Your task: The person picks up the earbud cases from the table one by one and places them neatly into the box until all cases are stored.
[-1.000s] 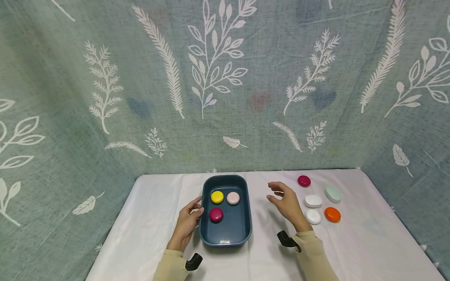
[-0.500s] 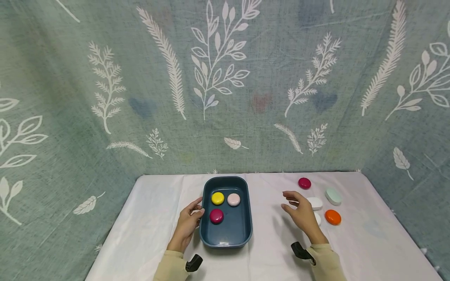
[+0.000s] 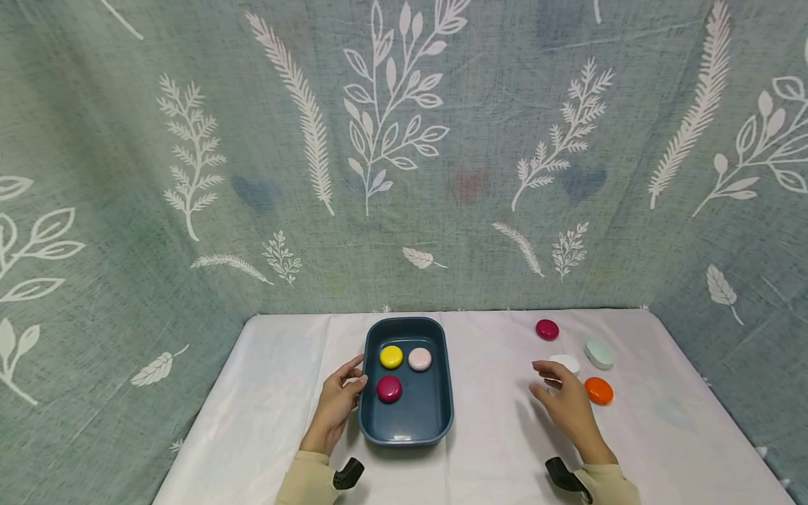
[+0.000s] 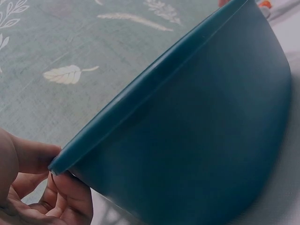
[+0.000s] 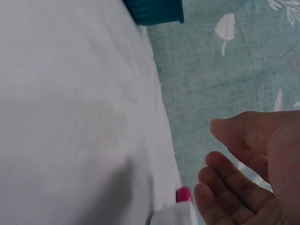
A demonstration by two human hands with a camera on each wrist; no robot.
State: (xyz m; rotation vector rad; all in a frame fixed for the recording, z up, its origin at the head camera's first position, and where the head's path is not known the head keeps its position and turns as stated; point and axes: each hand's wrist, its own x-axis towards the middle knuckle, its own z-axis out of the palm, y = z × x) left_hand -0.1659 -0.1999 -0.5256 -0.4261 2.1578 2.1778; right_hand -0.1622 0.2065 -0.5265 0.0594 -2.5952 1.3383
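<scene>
At the left side of a dark blue tray (image 3: 407,424), my left hand (image 3: 334,403) pinches the rim between thumb and fingers, plain in the left wrist view. Inside the tray lie a yellow (image 3: 391,357), a pale pink (image 3: 419,360) and a crimson (image 3: 389,388) smooth round soap-like piece. My right hand (image 3: 571,407) hovers over the table to the right, fingers loosely bent and nothing held. It partly covers a white oval piece (image 3: 566,362); a white round piece is almost wholly hidden under it. An orange piece (image 3: 599,391) lies just right of the hand.
Beyond the right hand lie a crimson piece (image 3: 547,330) and a mint-green oval piece (image 3: 599,354). A white cloth (image 3: 486,428) covers the table. Green leaf-patterned fabric (image 3: 404,175) hangs behind it and along both sides.
My right hand has moved to the right and nearer to me, from beside the tray to over the white pieces, which it now partly hides. My left hand stays at the rim.
</scene>
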